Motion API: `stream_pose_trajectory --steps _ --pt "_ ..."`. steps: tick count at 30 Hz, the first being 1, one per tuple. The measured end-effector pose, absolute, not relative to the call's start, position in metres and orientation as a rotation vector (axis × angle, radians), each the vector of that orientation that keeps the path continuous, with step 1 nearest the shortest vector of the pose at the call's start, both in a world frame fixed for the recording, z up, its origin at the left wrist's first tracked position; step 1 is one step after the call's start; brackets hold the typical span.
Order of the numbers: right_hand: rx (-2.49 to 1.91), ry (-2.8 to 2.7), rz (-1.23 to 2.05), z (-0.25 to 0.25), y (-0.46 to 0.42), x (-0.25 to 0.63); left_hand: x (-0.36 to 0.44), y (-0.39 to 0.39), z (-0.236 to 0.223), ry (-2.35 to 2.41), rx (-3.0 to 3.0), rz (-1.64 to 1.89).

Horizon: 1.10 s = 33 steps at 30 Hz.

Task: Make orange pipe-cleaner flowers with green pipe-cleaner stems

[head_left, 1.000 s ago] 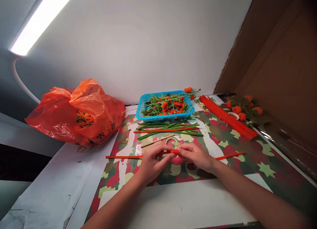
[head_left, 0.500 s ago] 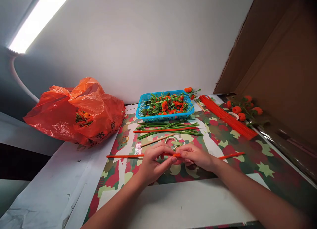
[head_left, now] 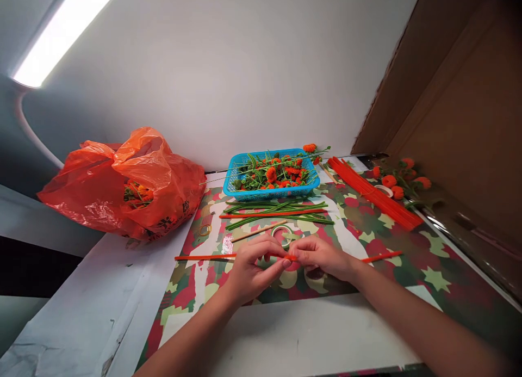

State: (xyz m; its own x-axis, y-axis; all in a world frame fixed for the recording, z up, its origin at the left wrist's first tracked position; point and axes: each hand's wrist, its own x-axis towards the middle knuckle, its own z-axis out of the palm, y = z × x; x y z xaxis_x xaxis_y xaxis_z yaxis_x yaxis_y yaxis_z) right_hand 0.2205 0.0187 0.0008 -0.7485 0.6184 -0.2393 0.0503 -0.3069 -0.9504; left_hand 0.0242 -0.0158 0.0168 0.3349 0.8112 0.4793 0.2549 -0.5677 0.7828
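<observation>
Both hands meet over the camouflage-patterned mat, pinching an orange pipe cleaner point(head_left: 291, 257) between their fingertips. My left hand point(head_left: 255, 265) closes thumb and forefinger on its near-centre part. On the other side, my right hand point(head_left: 320, 255) grips it with thumb and fingers pressed together. An orange length point(head_left: 204, 257) sticks out left of my left hand, and another orange piece point(head_left: 383, 255) shows beyond my right wrist; whether these join the pinched part is hidden. Just behind the fingers lie a roll of tape point(head_left: 281, 235) and a thin wooden stick point(head_left: 256, 232).
Green pipe cleaners point(head_left: 277, 207) lie before a blue basket point(head_left: 271, 192) of orange flowers. A red plastic bag point(head_left: 101, 197) stands left. Right are a bundle of orange pipe cleaners point(head_left: 375, 195), more flowers point(head_left: 389, 181) and a cardboard wall point(head_left: 457, 94).
The fingertips have shifted slightly around the orange pipe cleaner, with less of it showing between them. Both hands stay in nearly the same place.
</observation>
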Motion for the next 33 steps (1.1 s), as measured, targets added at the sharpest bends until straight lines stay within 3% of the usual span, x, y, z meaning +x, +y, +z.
stream_pose_trajectory --steps 18,33 --pt "-0.929 -1.86 1.647 0.015 0.031 0.222 0.017 -0.004 0.018 0.983 2.263 1.138" --pt "-0.884 -2.141 1.762 0.038 0.063 0.223 0.009 0.005 0.017 0.868 2.747 1.239"
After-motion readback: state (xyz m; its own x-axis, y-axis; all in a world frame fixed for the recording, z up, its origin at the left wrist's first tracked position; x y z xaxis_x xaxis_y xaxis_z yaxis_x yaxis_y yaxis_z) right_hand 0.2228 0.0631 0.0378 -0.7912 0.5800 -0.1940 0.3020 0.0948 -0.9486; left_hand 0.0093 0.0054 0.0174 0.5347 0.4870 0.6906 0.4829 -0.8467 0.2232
